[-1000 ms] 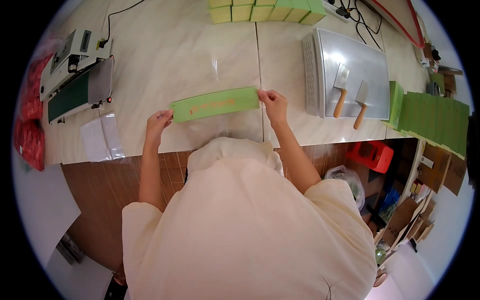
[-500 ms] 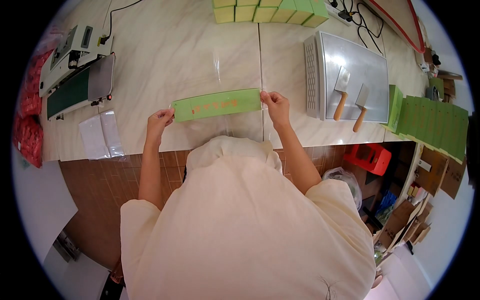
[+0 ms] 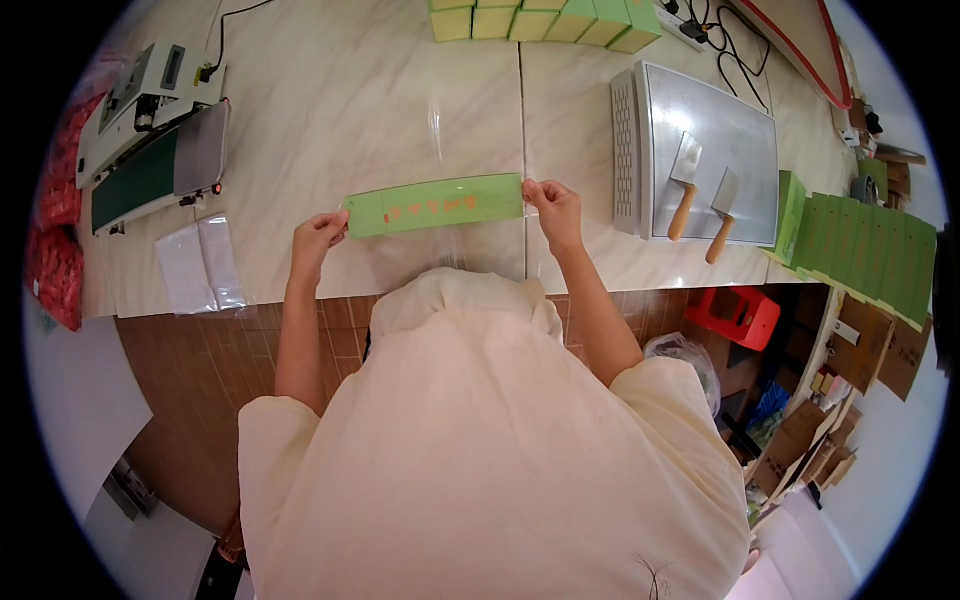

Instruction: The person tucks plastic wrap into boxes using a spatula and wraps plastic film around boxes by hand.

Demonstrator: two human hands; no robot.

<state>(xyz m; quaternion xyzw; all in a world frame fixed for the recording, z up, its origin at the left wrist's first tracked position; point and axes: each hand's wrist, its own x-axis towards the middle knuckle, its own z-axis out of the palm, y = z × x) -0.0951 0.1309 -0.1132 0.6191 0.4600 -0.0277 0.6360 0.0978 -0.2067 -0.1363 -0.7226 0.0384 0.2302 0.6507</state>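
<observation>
A long green box with orange lettering is stretched out between my two hands, slightly tilted up toward the right, in front of my body. Clear plastic film seems to surround it and shows at both ends. My left hand pinches the left end with thumb and fingers. At the right end, my right hand pinches the corner in the same way. The pale marble-look table lies beneath.
A machine with a green belt and plastic bags are on the left. Two wooden-handled scrapers lie on a metal box at right. Green boxes stand at the back, more green boxes far right.
The lettered face of the green box has tilted slightly, and the box sits a little higher in view. Both hands keep their hold. The view has shifted slightly.
</observation>
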